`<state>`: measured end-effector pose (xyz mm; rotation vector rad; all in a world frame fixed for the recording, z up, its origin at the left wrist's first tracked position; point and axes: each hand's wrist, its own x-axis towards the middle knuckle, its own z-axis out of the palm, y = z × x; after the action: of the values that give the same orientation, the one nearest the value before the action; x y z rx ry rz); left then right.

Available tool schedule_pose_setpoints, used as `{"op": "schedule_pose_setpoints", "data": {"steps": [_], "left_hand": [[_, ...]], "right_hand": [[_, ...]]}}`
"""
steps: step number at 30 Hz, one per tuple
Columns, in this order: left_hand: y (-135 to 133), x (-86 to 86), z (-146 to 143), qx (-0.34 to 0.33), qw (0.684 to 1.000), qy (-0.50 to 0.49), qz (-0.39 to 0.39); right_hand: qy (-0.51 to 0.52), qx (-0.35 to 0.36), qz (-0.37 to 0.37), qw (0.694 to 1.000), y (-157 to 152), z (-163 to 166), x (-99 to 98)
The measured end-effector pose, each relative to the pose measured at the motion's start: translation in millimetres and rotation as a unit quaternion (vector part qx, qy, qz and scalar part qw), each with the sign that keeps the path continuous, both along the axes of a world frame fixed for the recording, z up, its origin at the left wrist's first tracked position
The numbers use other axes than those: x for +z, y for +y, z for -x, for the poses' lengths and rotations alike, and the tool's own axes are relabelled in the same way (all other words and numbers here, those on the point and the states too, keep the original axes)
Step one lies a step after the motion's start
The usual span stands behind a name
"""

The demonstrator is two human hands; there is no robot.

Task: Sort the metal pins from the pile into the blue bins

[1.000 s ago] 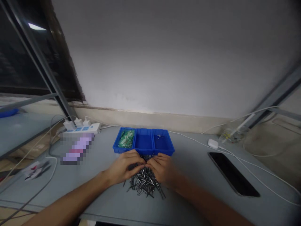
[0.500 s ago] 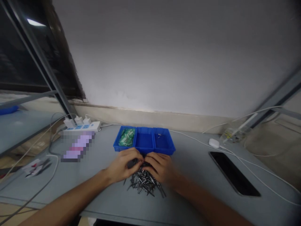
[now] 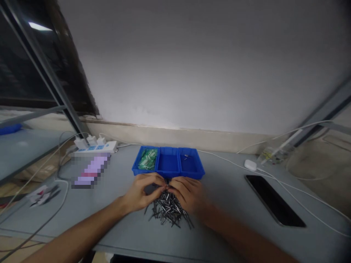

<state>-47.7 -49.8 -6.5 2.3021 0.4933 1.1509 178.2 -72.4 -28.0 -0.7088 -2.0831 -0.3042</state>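
Fingertips of my left hand point(image 3: 144, 191) and my right hand point(image 3: 189, 193) meet over the far end of a heap of thin metal rods point(image 3: 168, 210). Both hands are closed in a pinch, and what they hold between them is too small to make out. Just beyond my hands stand blue bins point(image 3: 168, 160) in a row. Small green pieces point(image 3: 148, 159) fill the left compartment. A few tiny metal pins point(image 3: 187, 157) lie in the right one, and bare blue floor shows in the middle one.
A black phone point(image 3: 274, 201) lies at the right beside a white charger case point(image 3: 250, 165) and cables. To the left are a power strip point(image 3: 97, 147) with plugs, a blurred-out purple item point(image 3: 91, 171) and a crumpled wrapper point(image 3: 41, 195). A wall rises behind the table.
My fingertips have drawn closer together above the rods, with the right fingers shifting slightly. The bins and the heap look the same.
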Motion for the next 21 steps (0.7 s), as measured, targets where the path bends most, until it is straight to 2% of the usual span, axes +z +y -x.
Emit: {"op": "schedule_pose_setpoints", "data": {"steps": [5,9,13,21], "left_hand": [[1.4,-1.0,-1.4,-0.002,1.000,0.012,0.000],[3.1,-2.9,-1.9,0.020,0.999,0.032,-0.005],[3.1,-2.2,-1.9,0.042,0.997,0.055,-0.024],[3.2,-4.0,-1.7,0.038,0.995,0.075,-0.062]], "right_hand": [[0.006,0.007,0.022,1.000,-3.1,1.8,1.0],[0.011,0.009,0.029,0.999,-4.8,2.9,2.1],[0.001,0.004,0.027,1.000,-6.2,3.0,0.5],[-0.021,-0.009,0.032,0.999,-6.6,0.8,1.2]]}}
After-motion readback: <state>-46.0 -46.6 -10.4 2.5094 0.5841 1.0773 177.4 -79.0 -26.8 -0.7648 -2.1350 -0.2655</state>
